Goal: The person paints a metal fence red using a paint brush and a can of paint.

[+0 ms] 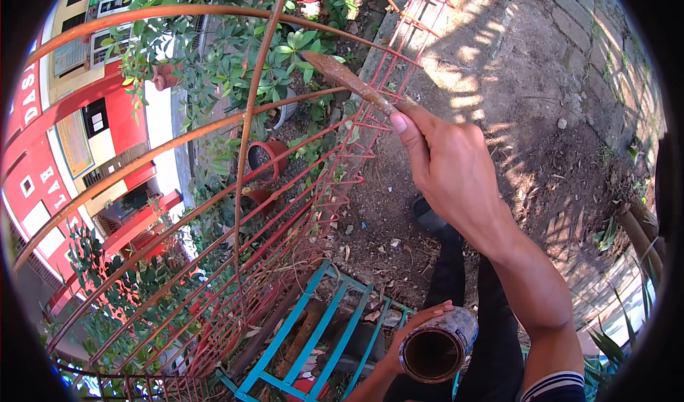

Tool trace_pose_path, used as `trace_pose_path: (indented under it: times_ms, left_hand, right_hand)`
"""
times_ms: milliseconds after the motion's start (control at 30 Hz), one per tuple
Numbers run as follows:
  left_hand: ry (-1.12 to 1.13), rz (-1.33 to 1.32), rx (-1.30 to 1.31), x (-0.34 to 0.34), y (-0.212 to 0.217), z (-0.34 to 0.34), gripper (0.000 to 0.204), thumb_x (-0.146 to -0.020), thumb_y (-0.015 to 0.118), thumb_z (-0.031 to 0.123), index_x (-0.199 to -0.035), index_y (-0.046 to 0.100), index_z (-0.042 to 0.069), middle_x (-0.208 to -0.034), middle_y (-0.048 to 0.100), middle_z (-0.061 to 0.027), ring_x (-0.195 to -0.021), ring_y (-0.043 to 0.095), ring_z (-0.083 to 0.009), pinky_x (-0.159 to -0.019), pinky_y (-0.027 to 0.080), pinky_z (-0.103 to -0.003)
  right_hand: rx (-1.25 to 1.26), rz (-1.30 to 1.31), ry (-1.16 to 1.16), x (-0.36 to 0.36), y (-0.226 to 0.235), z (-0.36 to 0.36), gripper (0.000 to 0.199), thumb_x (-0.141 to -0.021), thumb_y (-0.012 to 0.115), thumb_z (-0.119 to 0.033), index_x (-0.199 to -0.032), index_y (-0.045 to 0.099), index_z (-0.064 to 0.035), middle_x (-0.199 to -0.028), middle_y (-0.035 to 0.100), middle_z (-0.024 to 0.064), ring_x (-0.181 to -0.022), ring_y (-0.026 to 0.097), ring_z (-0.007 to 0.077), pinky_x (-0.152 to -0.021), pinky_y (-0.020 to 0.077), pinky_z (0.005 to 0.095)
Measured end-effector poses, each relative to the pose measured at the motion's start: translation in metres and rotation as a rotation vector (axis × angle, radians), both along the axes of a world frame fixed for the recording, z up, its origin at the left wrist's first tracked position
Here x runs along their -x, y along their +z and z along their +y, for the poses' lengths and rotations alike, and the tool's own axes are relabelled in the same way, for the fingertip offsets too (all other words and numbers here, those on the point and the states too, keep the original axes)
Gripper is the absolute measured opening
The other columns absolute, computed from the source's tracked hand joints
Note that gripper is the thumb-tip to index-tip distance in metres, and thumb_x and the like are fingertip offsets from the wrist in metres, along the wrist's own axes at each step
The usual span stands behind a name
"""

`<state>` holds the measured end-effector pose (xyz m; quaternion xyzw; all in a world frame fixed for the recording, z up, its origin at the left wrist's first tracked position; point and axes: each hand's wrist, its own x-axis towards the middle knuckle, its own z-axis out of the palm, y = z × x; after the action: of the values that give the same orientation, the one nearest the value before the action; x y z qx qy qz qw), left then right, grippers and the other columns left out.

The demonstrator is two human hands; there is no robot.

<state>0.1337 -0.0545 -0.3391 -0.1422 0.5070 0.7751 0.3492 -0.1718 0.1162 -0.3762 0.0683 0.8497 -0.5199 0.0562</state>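
- Rusty metal fence (pixel 214 210): curved bars stand just left of the brush tip.
- Right hand (pixel 456 174) grips the paintbrush (pixel 349 80); stroke along each bar.
- Left hand (pixel 406 334) clasps the paint can (pixel 434 348), low; keep it level.

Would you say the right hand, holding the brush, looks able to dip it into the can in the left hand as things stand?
Probably yes. The can, held in the left hand, has its open mouth facing up, and nothing lies between it and the right hand with the brush raised at the metal frame.
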Motion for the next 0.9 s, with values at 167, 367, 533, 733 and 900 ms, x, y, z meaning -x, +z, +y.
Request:
trace_pose_path:
  times_ms: [167,367,533,733,900]
  left_hand:
    - [0.090,-0.149,-0.062,-0.016,0.002,-0.004,0.085,-0.079,0.090,0.017,-0.152,0.047,0.005,-0.160,0.045,-0.0203,-0.154,0.035,-0.0367,-0.125,0.033,-0.050]
    - [0.221,-0.061,0.149,-0.050,0.002,0.005,0.106,-0.069,0.098,0.012,-0.156,0.037,0.004,-0.161,0.042,-0.0194,-0.151,0.040,-0.0322,-0.125,0.035,-0.048]
    - [0.216,-0.055,0.346,-0.076,-0.003,0.005,0.113,-0.064,0.101,0.009,-0.156,0.035,0.005,-0.161,0.040,-0.0192,-0.149,0.041,-0.0299,-0.124,0.037,-0.047]
    - [0.048,-0.019,0.509,-0.094,0.003,0.005,0.110,-0.067,0.099,0.008,-0.156,0.035,0.007,-0.162,0.039,-0.0183,-0.148,0.043,-0.0290,-0.122,0.040,-0.047]
    - [0.230,-0.125,0.401,-0.115,0.008,0.009,0.106,-0.068,0.098,0.006,-0.155,0.037,0.004,-0.161,0.040,-0.0189,-0.146,0.046,-0.0287,-0.121,0.042,-0.046]
  right_hand:
    - [0.078,-0.037,0.020,-0.024,0.000,-0.033,0.038,-0.109,0.055,-0.023,-0.143,0.061,-0.0051,-0.070,0.065,0.0225,-0.056,0.063,0.0377,-0.056,0.0489,0.0442]
    - [0.177,0.092,0.161,-0.078,-0.005,-0.069,0.053,-0.103,0.064,-0.011,-0.154,0.053,-0.0069,-0.066,0.063,0.0127,-0.050,0.057,0.0260,-0.055,0.0494,0.0393]
    - [0.249,0.112,0.130,-0.066,-0.002,-0.087,0.051,-0.100,0.069,-0.019,-0.149,0.058,-0.0091,-0.064,0.061,0.0118,-0.054,0.062,0.0302,-0.054,0.0531,0.0441]
    - [0.248,0.129,0.130,-0.054,-0.002,-0.106,0.051,-0.100,0.068,-0.016,-0.150,0.057,-0.0111,-0.066,0.063,0.0152,-0.054,0.062,0.0325,-0.054,0.0517,0.0445]
    - [0.223,0.067,0.173,-0.061,0.010,-0.107,0.054,-0.100,0.068,-0.012,-0.153,0.055,-0.0136,-0.065,0.062,0.0152,-0.052,0.061,0.0324,-0.054,0.0496,0.0446]
